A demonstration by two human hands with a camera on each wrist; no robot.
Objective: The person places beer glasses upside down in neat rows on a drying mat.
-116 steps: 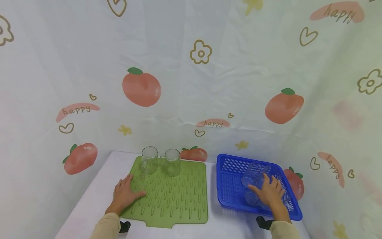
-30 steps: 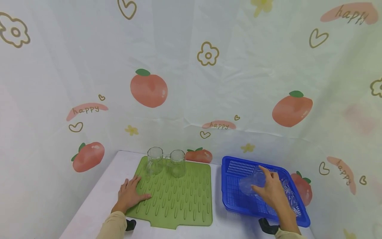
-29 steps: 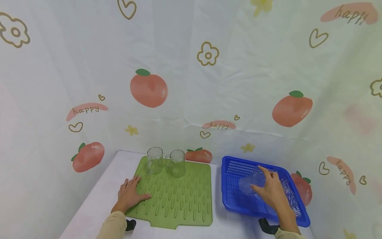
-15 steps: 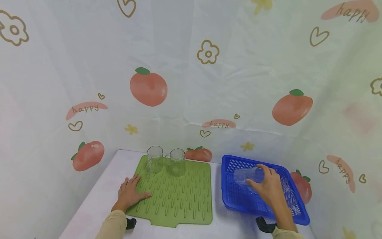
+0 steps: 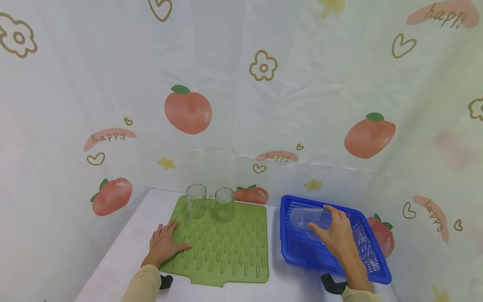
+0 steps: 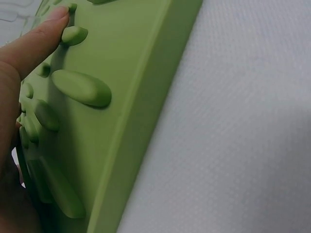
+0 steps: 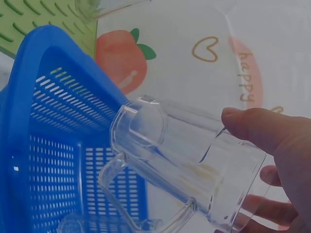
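My right hand [image 5: 341, 237] grips a clear glass mug [image 7: 170, 155] near its rim, thumb on one side and fingers on the other. The mug lies tilted on its side over the blue basket [image 5: 302, 264], base pointing left, its handle hanging below in the right wrist view. More clear glassware [image 5: 364, 247] lies in the basket's right part, partly hidden by my hand and wrist. My left hand [image 5: 164, 247] rests with spread fingers on the left edge of the green ribbed mat [image 5: 226, 251]. Its thumb touches the mat's raised bumps in the left wrist view.
Two clear glass mugs, a left one [image 5: 196, 203] and a right one [image 5: 225, 205], stand upright at the mat's back edge. The mat and basket sit side by side on a white table [image 5: 277, 272]. A printed curtain [image 5: 226, 105] hangs close behind.
My right hand has taken hold of a mug among the basket's glassware, raised it and turned it sideways, shifting slightly left. My left hand stays on the mat.
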